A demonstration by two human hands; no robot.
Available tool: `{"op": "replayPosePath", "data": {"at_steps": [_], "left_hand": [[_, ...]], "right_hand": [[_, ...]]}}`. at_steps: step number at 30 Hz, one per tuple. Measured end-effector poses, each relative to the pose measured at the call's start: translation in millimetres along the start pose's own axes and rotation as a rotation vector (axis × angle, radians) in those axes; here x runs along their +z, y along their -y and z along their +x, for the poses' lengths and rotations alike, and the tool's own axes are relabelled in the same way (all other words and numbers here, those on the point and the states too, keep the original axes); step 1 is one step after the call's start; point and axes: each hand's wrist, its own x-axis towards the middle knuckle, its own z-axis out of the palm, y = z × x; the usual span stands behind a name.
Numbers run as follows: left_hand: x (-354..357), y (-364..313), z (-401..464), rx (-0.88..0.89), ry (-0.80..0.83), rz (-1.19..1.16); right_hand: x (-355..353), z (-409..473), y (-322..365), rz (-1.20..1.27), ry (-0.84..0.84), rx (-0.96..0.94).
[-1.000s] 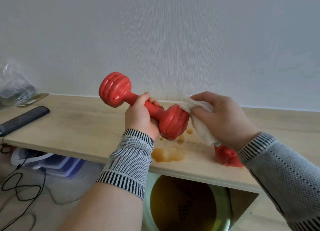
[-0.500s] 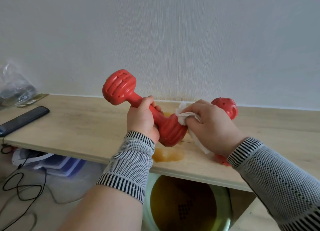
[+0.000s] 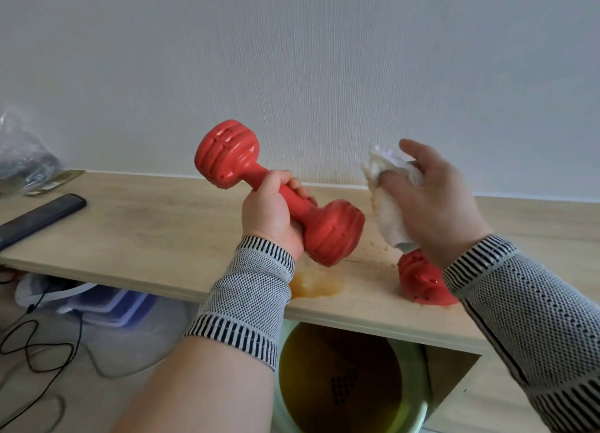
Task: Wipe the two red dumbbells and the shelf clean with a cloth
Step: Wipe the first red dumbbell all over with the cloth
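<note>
My left hand (image 3: 271, 215) grips the handle of a red dumbbell (image 3: 331, 231) and holds it tilted above the wooden shelf (image 3: 156, 225), its far head up to the left. My right hand (image 3: 435, 202) holds a white cloth (image 3: 388, 212) just right of the dumbbell's near head, a small gap apart from it. The second red dumbbell (image 3: 422, 278) lies on the shelf under my right wrist, mostly hidden. A brownish wet stain (image 3: 316, 283) marks the shelf below the raised dumbbell.
A dark flat phone-like object (image 3: 39, 220) lies at the shelf's left end, a crumpled plastic bag (image 3: 22, 155) behind it. Under the shelf stand a pale green basin with brown liquid (image 3: 350, 380), plastic containers (image 3: 107, 304) and loose black cables (image 3: 39, 351) on the floor.
My right hand lifted the cloth off the dumbbell's near head and moved up and to the right. My left hand turned the dumbbell slightly and raised it.
</note>
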Motion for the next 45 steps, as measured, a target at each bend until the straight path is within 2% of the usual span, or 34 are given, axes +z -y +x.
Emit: {"op": "replayPosePath", "data": {"at_steps": [3,6,10,13,18,23,28,30,33,35,41,43,45], "left_hand": [[-1,0,2,0.029,-0.046,0.009],[-1,-2,3,0.064,-0.099,0.027],[-5,-4,7,0.112,-0.168,0.088],[-8,-3,7,0.114,-0.181,0.101],[-3,0,-1,0.074,-0.113,0.084],[-6,-3,1,0.099,-0.162,0.104],[-3,3,-5,0.042,-0.118,0.07],[0,5,-5,0.039,-0.115,0.061],[-2,2,-4,0.049,-0.139,0.061],[-4,1,-3,0.034,-0.144,0.05],[1,9,-8,0.045,-0.079,0.086],[2,10,-7,0.061,-0.08,0.097],[1,9,-5,0.093,-0.099,0.095]], "right_hand": [[0,-4,3,-0.051,0.003,-0.086],[8,-15,3,-0.234,0.154,-0.203],[13,-25,2,-0.298,0.291,-0.305],[15,-26,-1,-0.299,0.292,-0.329],[10,-12,-10,-0.203,0.166,-0.167],[19,-28,1,-0.238,0.268,-0.327],[15,-15,-8,-0.13,0.138,-0.055],[12,-16,-7,-0.118,0.147,-0.069],[15,-27,4,-0.196,0.245,-0.24],[17,-29,7,-0.214,0.266,-0.287],[3,-12,-8,-0.056,0.2,0.106],[2,-13,-9,-0.052,0.197,0.101],[6,-18,-3,-0.12,0.217,0.021]]}}
